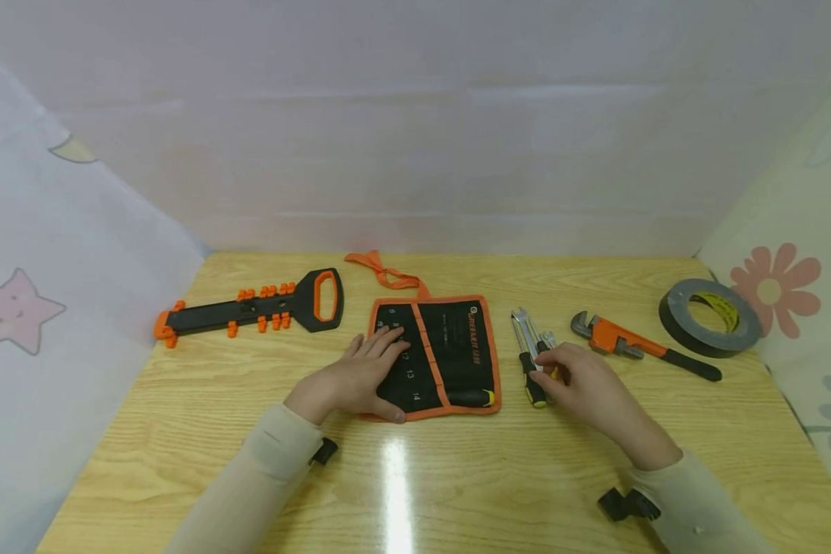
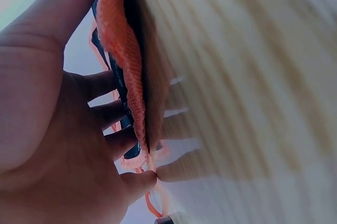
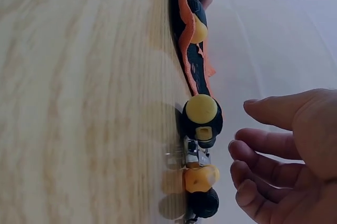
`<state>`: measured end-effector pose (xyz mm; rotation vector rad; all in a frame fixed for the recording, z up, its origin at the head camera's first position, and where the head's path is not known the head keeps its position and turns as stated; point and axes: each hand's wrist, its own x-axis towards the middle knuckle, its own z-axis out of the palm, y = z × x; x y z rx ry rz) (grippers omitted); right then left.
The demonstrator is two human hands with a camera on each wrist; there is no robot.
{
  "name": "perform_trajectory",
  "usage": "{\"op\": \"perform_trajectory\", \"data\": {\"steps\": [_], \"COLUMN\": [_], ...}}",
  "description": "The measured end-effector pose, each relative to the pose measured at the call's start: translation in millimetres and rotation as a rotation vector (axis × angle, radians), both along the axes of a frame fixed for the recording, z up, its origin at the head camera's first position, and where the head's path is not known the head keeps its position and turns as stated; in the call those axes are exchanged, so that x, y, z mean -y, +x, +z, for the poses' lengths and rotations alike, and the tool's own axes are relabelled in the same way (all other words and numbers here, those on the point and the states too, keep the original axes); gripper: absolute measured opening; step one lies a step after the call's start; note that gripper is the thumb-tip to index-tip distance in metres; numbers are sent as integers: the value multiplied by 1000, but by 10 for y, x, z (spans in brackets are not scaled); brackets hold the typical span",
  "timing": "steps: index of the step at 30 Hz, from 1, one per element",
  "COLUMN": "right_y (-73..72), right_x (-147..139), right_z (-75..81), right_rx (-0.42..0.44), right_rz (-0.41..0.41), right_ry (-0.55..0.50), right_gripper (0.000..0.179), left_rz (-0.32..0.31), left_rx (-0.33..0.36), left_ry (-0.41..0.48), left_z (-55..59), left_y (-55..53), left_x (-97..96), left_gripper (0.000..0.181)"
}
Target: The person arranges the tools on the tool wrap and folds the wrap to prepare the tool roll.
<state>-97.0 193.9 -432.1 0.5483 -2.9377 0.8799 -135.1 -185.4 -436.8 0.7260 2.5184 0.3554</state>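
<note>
My left hand [image 1: 360, 373] rests with spread fingers on the left half of a black tool pouch [image 1: 457, 331] with orange trim and printed numbers. In the left wrist view, the thumb and palm lie beside the pouch's orange edge [image 2: 124, 45]. A black handle with a yellow end [image 1: 476, 398] sits in the pouch's lower right. Close to a pile of tools, my right hand [image 1: 592, 385] has its fingers slightly bent, apart from the handles in the right wrist view. The pile has a black-and-yellow screwdriver [image 1: 533, 382] and metal wrenches [image 1: 524, 323]; the hand partly hides it.
An orange pipe wrench [image 1: 616, 338] with a black handle lies to the right, beside a roll of grey tape [image 1: 685, 327]. At the left is a black holder [image 1: 215, 315] with orange clips. An orange tie [image 1: 388, 273] trails behind the pouch. White cloth hangs at the back.
</note>
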Motion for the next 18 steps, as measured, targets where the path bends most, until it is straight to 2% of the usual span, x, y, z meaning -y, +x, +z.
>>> {"op": "perform_trajectory", "data": {"steps": [6, 12, 18], "right_y": [-11, -22, -28], "right_x": [5, 43, 90], "right_z": [-38, -53, -56], "right_rx": [36, 153, 216], "right_rz": [-18, -57, -87], "right_ry": [34, 80, 113], "right_gripper": [17, 21, 31], "left_rz": [4, 7, 4], "left_rx": [0, 5, 5], "left_ry": [1, -4, 1], "left_z": [11, 10, 2], "left_y": [-1, 3, -2], "left_x": [-1, -5, 10], "left_gripper": [121, 121, 120]}}
